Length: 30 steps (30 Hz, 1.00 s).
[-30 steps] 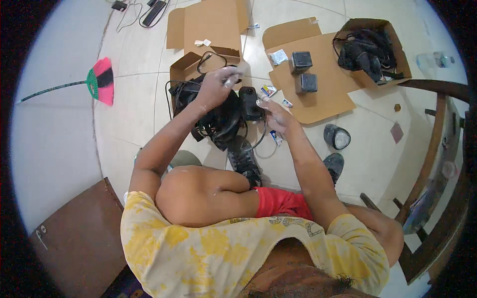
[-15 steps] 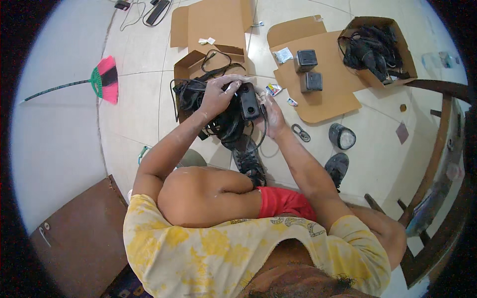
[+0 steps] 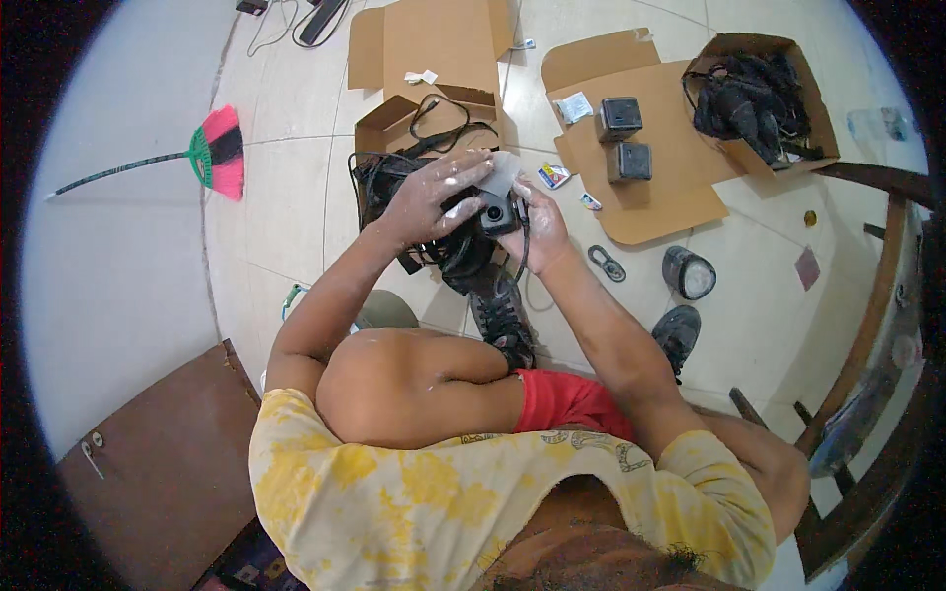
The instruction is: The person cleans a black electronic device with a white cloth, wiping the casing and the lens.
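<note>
A black camera with a round lens is in front of me, with a dark cable along its right side. My right hand grips it from the right, fingers closed. My left hand, whitened with powder like the right, presses a thin white wipe over the camera's upper part. Its fingers are pinched on that wipe. Under my left hand, black straps and cables spill from an open cardboard box.
Another cardboard box of black straps stands at right. On its flattened flap are two black cubes and small packets. A coiled cable, a black cylinder and a pink broom lie on the floor.
The white wipe now covers the camera's upper part, where its dark body showed before. My left hand has shifted over it, while my right hand keeps its grip.
</note>
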Available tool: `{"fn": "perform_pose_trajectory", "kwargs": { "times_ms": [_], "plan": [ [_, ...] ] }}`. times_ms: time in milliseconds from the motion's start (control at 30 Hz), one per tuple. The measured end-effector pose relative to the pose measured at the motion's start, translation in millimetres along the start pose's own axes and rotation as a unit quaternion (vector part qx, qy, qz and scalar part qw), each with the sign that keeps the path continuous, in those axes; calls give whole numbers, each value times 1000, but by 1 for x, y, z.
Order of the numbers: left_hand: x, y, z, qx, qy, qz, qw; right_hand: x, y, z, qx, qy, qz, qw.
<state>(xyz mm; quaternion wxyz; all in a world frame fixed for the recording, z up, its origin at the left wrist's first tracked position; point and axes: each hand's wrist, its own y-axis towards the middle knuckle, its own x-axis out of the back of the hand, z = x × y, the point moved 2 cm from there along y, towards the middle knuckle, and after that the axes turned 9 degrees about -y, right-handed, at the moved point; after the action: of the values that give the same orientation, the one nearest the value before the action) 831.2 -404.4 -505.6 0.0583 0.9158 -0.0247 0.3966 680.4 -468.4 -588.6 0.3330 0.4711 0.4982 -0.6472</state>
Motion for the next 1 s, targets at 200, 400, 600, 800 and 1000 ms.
{"fn": "perform_pose_trajectory", "kwargs": {
  "times_ms": [200, 400, 600, 800, 1000],
  "plan": [
    [6, 0, -10, -52, 145, 39, 987, -4, -6, 6, 20, -40, 17, 999],
    [6, -5, -10, -35, 161, -6, 986, -12, -5, 11, 24, -48, 3, 999],
    [8, 6, -23, -59, 186, 6, 981, -8, -6, 8, 11, -54, 13, 998],
    [11, -3, -10, -35, 140, -54, 988, -30, -8, 12, 47, -63, 11, 997],
    [8, 1, -23, -44, 181, -36, 982, -30, -8, 18, 41, -83, -3, 996]
  ]
}}
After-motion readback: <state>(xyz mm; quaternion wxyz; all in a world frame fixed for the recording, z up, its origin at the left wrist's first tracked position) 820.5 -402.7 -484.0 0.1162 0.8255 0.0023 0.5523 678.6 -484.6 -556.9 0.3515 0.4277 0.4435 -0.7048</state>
